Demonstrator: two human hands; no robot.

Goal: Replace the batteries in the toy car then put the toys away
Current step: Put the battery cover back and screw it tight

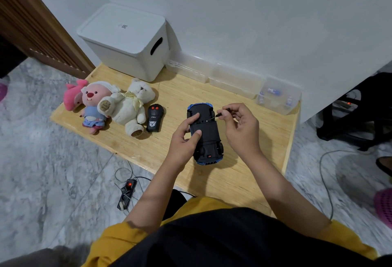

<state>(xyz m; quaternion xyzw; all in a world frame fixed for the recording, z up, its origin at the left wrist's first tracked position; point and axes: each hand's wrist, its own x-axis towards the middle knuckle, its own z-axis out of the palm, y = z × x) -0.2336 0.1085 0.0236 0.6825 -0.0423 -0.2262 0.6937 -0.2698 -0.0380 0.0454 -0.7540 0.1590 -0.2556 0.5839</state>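
A blue toy car lies upside down on the wooden table, its black underside facing up. My left hand grips the car's left side, with thumb and forefinger pressed on the underside. My right hand pinches a small black-handled screwdriver; its tip touches the underside near the car's far end. A black remote control lies left of the car. Beside it lie a white teddy bear, a pink-faced plush and a pink plush.
A white lidded storage bin stands at the back against the wall. Clear plastic boxes line the wall, and the rightmost clear box holds batteries. A power strip and cables lie on the marble floor.
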